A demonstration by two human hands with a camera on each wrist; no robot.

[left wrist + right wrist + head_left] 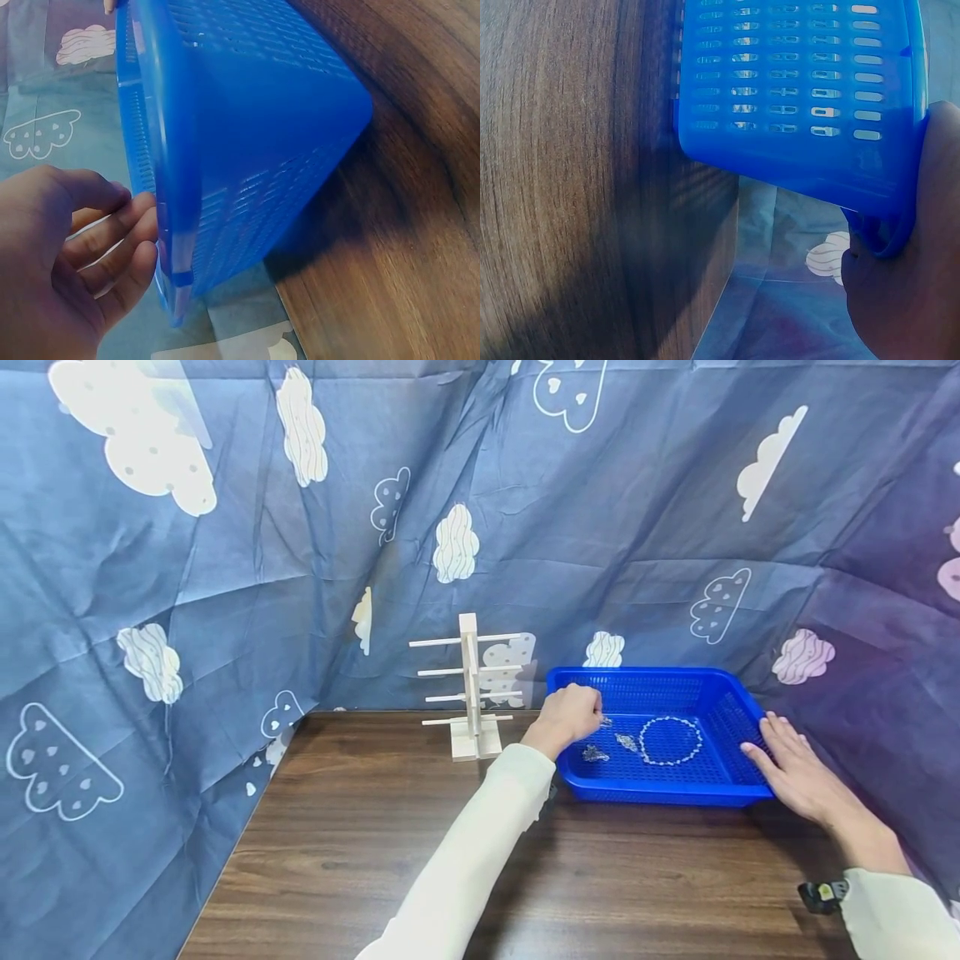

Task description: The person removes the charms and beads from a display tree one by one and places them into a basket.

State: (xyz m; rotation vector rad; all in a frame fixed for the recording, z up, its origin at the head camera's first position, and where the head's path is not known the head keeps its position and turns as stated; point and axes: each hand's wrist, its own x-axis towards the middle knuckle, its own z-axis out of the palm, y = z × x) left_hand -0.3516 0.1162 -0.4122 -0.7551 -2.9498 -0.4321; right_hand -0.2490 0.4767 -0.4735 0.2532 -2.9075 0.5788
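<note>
A blue plastic basket [667,794] with slotted walls stands on the table. Over its left rim reaches my left hand [572,717], fingers bent inward; in the left wrist view the rim hides the fingertips [142,204], so any hold is unclear. A small silvery piece [606,722] shows right beside those fingers. Also in the basket lie a beaded necklace [701,745] spread in a ring, a silvery clump [595,753] and a small silvery ornament [626,742]. My right hand [804,770] rests on the basket's right rim, its fingers extended.
A pale wooden rack [470,677] with several horizontal rods stands on the table [360,835] to the left of the basket. Behind the table hangs a blue cloth [600,527] with cloud patterns, close to the basket's far side.
</note>
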